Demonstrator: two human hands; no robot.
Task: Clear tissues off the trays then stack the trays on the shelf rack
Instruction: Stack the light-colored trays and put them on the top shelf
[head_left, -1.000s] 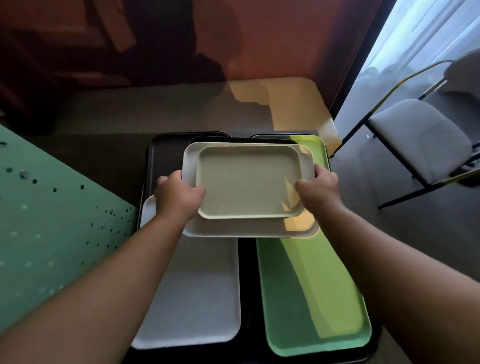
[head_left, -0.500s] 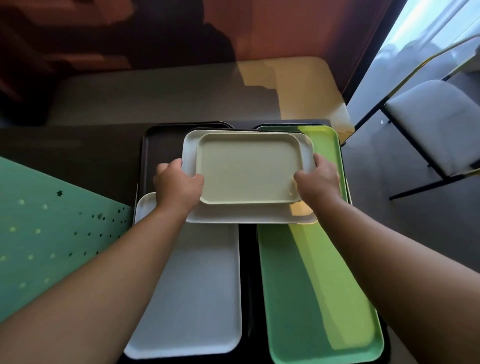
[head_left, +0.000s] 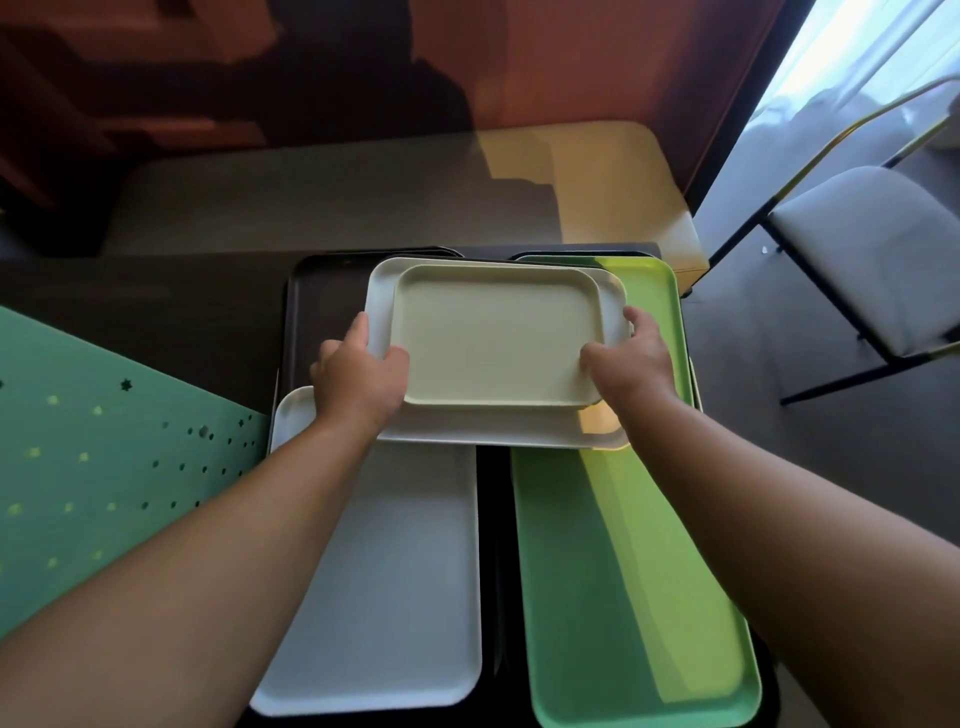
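Observation:
A small pale-green tray (head_left: 496, 335) sits nested on a slightly larger white tray (head_left: 478, 428). My left hand (head_left: 358, 379) grips their left edge and my right hand (head_left: 631, 364) grips their right edge. Both trays are held above a long white tray (head_left: 384, 587) on the left and a long green tray (head_left: 634, 571) on the right. Those two lie side by side on black trays (head_left: 322, 306). No tissues are visible on any tray.
A green perforated panel (head_left: 93, 467) stands at the left. A beige table (head_left: 337, 197) lies beyond the trays, in front of a reddish wall. A chair (head_left: 872, 249) with a grey seat stands at the right by the window.
The view has shifted slightly downward. My hands have kept their grip on the two stacked trays and hold them a little further forward over the long trays.

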